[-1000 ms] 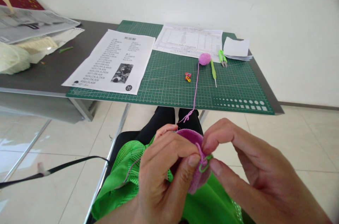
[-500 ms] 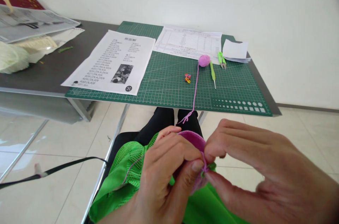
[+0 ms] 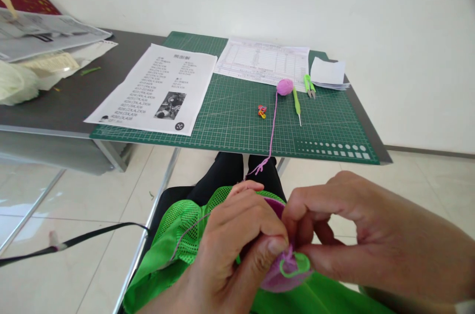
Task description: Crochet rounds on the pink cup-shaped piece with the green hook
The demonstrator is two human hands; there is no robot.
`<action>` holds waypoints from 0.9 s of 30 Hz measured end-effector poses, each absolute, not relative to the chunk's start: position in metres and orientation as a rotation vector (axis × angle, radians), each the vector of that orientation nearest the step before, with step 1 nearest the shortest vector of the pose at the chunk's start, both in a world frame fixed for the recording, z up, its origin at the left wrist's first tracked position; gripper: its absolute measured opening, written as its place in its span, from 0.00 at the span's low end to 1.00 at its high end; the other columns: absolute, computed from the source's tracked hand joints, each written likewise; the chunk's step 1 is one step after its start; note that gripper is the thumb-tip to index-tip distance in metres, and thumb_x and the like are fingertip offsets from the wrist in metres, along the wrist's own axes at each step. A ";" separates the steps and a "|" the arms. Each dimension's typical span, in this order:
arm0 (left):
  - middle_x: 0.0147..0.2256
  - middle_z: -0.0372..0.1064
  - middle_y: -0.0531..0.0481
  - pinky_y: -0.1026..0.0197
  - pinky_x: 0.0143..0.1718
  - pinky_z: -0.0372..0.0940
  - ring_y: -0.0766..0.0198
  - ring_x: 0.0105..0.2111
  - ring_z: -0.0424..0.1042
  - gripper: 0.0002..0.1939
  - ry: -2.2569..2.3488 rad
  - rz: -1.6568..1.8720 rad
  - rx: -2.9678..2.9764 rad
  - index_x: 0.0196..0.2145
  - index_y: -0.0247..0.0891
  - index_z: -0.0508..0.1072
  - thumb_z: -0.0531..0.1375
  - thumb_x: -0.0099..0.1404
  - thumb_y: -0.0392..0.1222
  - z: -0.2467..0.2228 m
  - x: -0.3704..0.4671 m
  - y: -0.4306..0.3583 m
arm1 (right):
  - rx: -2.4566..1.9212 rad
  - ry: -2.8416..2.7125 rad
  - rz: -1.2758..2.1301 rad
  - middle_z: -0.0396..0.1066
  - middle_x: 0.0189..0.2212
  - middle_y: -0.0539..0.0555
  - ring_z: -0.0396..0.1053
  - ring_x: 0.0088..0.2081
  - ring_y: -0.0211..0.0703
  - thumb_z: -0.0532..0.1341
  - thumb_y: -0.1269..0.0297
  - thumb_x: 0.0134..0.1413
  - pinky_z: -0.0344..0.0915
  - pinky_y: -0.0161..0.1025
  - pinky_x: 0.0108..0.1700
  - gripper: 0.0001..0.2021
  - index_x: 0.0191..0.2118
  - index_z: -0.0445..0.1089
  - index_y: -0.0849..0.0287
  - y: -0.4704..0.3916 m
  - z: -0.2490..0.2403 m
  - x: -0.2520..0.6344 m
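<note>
A pink crocheted piece [image 3: 284, 282], curved like a cup, is held over my lap. My left hand [image 3: 241, 235] grips it from the left, thumb and forefinger pinching near its edge. A green stitch marker [image 3: 297, 265] hangs on its near side. My right hand [image 3: 345, 225] is closed at the same edge, its thumb beside the marker and its forefinger on the piece; the fingertips partly hide what they pinch. Pink yarn [image 3: 273, 126] runs from a small ball [image 3: 285, 87] on the table down toward my left hand.
On the green cutting mat [image 3: 237, 130] lie a green-handled crochet hook [image 3: 297, 106], green snips [image 3: 309, 87], small red and yellow stitch markers [image 3: 261, 111] and printed sheets [image 3: 156, 86]. Small white papers [image 3: 328, 72] lie at right. A pale bundle [image 3: 17, 83] sits far left.
My right hand has shifted and turned at the edge of the piece. The green stitch marker, mostly hidden before, now shows. The crocheted piece has tilted and dropped slightly.
</note>
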State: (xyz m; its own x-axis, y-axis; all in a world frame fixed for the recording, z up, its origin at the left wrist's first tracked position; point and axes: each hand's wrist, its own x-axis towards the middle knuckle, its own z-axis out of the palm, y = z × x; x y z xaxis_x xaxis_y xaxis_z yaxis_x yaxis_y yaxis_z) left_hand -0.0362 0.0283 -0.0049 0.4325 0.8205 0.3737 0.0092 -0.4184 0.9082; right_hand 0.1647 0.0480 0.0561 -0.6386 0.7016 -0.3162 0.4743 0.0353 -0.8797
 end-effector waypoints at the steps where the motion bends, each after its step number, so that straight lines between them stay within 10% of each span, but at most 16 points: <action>1: 0.26 0.65 0.58 0.59 0.54 0.58 0.69 0.27 0.68 0.09 0.698 1.104 1.771 0.31 0.40 0.67 0.56 0.70 0.33 -0.005 -0.036 0.029 | -1.218 -2.116 1.669 0.69 0.23 0.45 0.61 0.24 0.32 0.60 0.69 0.58 0.57 0.30 0.24 0.05 0.31 0.71 0.57 0.047 0.056 0.165; 9: 0.26 0.64 0.58 0.59 0.56 0.58 0.69 0.27 0.66 0.12 0.626 1.200 1.666 0.32 0.39 0.68 0.54 0.75 0.41 -0.012 -0.035 0.030 | -1.194 -1.787 1.923 0.64 0.22 0.48 0.56 0.24 0.34 0.61 0.60 0.58 0.53 0.32 0.24 0.10 0.29 0.75 0.58 0.042 0.045 0.163; 27: 0.32 0.60 0.60 0.62 0.60 0.57 0.71 0.31 0.64 0.03 0.592 1.172 1.278 0.46 0.47 0.65 0.55 0.75 0.42 -0.017 -0.030 0.017 | -1.141 -1.501 1.711 0.69 0.25 0.42 0.63 0.29 0.30 0.66 0.77 0.49 0.61 0.30 0.33 0.08 0.27 0.74 0.56 0.036 0.042 0.154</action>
